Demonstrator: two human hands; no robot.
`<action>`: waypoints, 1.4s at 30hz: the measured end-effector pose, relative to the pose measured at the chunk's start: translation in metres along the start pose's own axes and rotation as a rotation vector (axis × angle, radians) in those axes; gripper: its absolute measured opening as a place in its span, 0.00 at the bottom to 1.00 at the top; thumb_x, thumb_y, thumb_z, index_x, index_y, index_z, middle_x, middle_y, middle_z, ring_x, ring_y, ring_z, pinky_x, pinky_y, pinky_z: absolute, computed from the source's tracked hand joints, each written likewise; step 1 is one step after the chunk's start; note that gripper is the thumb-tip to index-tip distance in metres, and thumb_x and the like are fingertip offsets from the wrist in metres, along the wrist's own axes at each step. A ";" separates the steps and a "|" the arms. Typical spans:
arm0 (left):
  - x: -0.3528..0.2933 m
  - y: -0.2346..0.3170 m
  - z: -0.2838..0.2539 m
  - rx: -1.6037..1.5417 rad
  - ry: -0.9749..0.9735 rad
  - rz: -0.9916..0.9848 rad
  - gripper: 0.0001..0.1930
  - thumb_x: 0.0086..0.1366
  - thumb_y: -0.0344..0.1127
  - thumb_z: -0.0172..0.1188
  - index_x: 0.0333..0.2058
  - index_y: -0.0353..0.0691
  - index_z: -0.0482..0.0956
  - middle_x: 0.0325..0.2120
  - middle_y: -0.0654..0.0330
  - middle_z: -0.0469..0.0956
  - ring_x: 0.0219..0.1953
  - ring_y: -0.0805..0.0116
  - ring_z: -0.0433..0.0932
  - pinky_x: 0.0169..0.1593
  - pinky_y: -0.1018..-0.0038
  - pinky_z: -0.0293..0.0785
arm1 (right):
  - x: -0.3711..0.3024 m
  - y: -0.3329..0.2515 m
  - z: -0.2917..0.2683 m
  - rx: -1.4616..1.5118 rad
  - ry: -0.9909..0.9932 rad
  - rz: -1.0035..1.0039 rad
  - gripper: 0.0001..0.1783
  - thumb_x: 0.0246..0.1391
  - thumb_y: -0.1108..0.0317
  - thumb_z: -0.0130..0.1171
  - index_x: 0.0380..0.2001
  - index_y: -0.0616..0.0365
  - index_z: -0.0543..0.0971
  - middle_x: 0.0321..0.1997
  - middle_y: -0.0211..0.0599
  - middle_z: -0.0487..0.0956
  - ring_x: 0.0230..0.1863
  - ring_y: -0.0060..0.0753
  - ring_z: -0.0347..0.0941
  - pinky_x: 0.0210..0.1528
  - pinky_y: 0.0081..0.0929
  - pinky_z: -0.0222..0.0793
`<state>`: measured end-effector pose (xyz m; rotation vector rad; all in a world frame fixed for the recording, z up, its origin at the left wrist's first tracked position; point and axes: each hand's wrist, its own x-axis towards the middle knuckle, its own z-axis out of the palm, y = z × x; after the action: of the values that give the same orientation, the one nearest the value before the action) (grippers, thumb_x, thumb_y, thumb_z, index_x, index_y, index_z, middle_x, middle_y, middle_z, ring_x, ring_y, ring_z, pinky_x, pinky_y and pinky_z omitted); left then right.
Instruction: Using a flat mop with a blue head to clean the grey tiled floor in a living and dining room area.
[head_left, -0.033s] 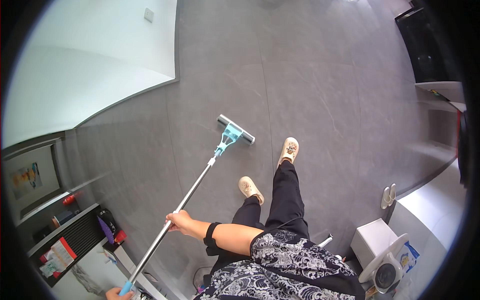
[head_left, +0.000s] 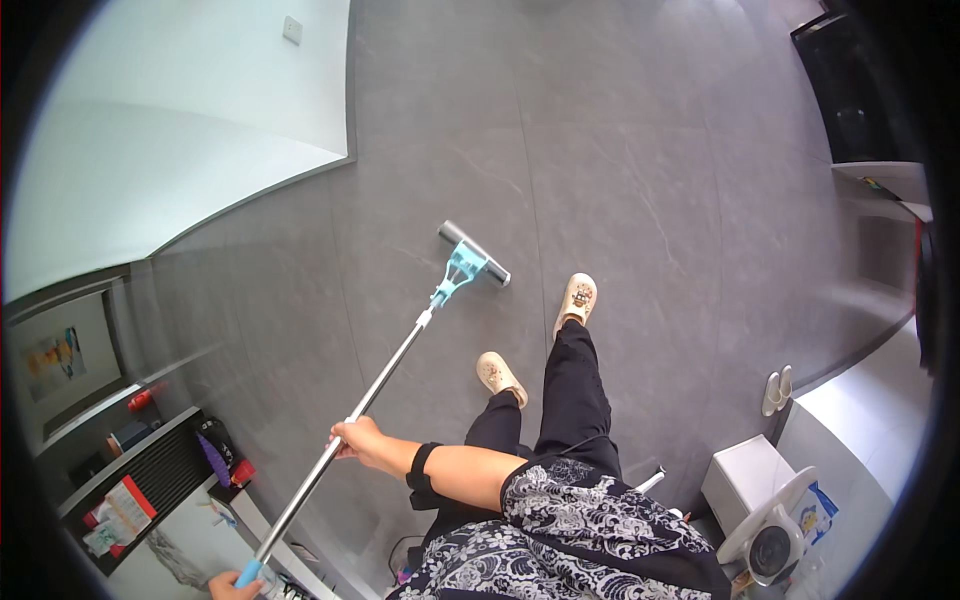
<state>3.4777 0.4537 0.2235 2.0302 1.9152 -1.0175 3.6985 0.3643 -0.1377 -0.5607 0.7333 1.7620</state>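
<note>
A sponge mop [head_left: 390,367] with a long silver pole slants across the left half of the view. Its light-blue head with a grey roller [head_left: 474,254] rests on the grey floor, ahead of my feet. My right hand [head_left: 357,440], at the end of an arm with a black band, is closed round the middle of the pole. Down at the lower left edge, my left hand [head_left: 235,585] grips the blue handle end [head_left: 250,572]; part of that hand is cut off by the frame.
My feet stand in cream clogs [head_left: 577,300] right of the mop head. A white wall [head_left: 230,130] corners at upper left. Cluttered shelves [head_left: 160,450] line the lower left. At lower right are a white cabinet [head_left: 750,478], a fan [head_left: 772,552] and light slippers [head_left: 777,391].
The mop head has shifted very slightly away from me, mostly at its left end. Both hands keep their hold on the pole.
</note>
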 end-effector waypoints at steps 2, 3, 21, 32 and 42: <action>0.024 0.015 -0.007 0.018 0.140 0.085 0.13 0.32 0.36 0.66 0.16 0.34 0.75 0.10 0.59 0.70 0.16 0.73 0.68 0.22 0.75 0.64 | -0.010 -0.034 -0.004 0.135 -0.017 -0.064 0.02 0.42 0.77 0.48 0.21 0.66 0.69 0.22 0.41 0.71 0.24 0.37 0.73 0.27 0.33 0.73; 0.029 0.056 -0.015 0.121 0.134 0.060 0.13 0.33 0.36 0.67 0.17 0.35 0.75 0.11 0.58 0.70 0.16 0.71 0.70 0.23 0.74 0.64 | -0.019 -0.058 -0.010 0.192 0.006 -0.063 0.02 0.42 0.78 0.47 0.22 0.66 0.69 0.22 0.42 0.71 0.24 0.37 0.73 0.28 0.34 0.73; -0.055 0.452 -0.196 0.628 0.759 0.647 0.14 0.23 0.30 0.64 0.11 0.33 0.69 0.10 0.49 0.65 0.16 0.53 0.66 0.21 0.68 0.60 | -0.147 -0.273 -0.051 0.489 -0.237 -0.259 0.08 0.48 0.70 0.52 0.27 0.65 0.70 0.27 0.42 0.72 0.27 0.34 0.70 0.29 0.28 0.71; -0.022 0.406 -0.180 0.822 1.106 0.929 0.11 0.32 0.25 0.55 0.14 0.37 0.59 0.17 0.55 0.62 0.24 0.54 0.63 0.28 0.65 0.59 | -0.118 -0.257 -0.031 0.529 -0.389 -0.388 0.09 0.51 0.68 0.49 0.30 0.64 0.70 0.30 0.40 0.74 0.36 0.36 0.72 0.33 0.26 0.69; 0.003 0.232 -0.181 0.884 0.506 0.360 0.15 0.44 0.44 0.62 0.26 0.40 0.75 0.15 0.52 0.72 0.16 0.58 0.70 0.23 0.65 0.65 | 0.014 -0.168 0.092 0.228 -0.302 -0.084 0.09 0.50 0.67 0.51 0.27 0.62 0.69 0.23 0.38 0.73 0.24 0.33 0.73 0.22 0.23 0.71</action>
<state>3.7585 0.5194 0.2830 3.2213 1.2346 -1.5236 3.8540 0.4759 -0.1167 -0.1638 0.6755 1.6123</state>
